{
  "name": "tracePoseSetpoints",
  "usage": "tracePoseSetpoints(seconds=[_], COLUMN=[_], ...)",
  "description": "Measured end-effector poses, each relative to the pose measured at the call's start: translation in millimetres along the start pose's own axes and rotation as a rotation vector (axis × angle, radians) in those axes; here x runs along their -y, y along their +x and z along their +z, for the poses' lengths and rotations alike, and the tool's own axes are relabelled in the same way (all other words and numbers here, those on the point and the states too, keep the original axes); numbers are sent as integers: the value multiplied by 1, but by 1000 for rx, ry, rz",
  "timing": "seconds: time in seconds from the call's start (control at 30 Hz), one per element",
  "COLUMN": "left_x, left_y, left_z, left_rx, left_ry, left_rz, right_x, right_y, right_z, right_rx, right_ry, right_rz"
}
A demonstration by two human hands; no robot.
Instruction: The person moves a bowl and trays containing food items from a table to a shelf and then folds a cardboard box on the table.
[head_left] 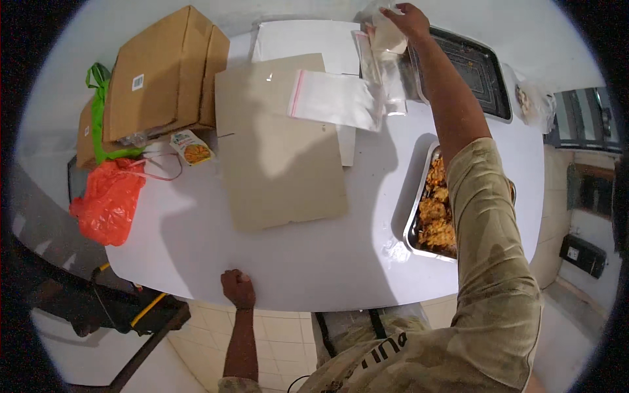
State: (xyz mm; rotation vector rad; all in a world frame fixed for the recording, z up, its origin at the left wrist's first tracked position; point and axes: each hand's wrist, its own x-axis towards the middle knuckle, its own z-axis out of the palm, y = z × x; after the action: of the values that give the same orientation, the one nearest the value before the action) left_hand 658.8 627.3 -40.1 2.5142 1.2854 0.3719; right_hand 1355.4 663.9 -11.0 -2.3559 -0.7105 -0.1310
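Near the wall (458,13), the right hand (409,23) pinches a clear bag (390,38); the left hand (238,288) is fisted at the white table (301,265).

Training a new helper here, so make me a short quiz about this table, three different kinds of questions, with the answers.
1. Multiple choice: What is the person's right hand nearest to?
A. the bright green plastic bag
B. the clear plastic packaging
C. the crumpled red plastic bag

2. True or false: The left hand is by the near edge of the white table.

3. Short answer: What colour is the strip on the flat, clear plastic sleeve lying partly over the flat beige cardboard sheet?

Key:
1. B
2. True
3. Pink
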Motion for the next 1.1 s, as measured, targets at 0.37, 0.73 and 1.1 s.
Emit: tracePoseSetpoints(seconds=[0.37,0.73,1.1], left_x=[-1,-14,11], left_y=[1,1,-10], left_z=[29,17,17], left_rx=[-66,-45,-93], left_ry=[-114,-151,17], left_rz=[-43,-22,120], right_x=[-27,-56,-56], right_y=[3,6,-26], right_z=[-6,0,0], right_rx=[-7,-169,-139], right_ry=[240,-124,193], right_rz=[-116,-146,-56])
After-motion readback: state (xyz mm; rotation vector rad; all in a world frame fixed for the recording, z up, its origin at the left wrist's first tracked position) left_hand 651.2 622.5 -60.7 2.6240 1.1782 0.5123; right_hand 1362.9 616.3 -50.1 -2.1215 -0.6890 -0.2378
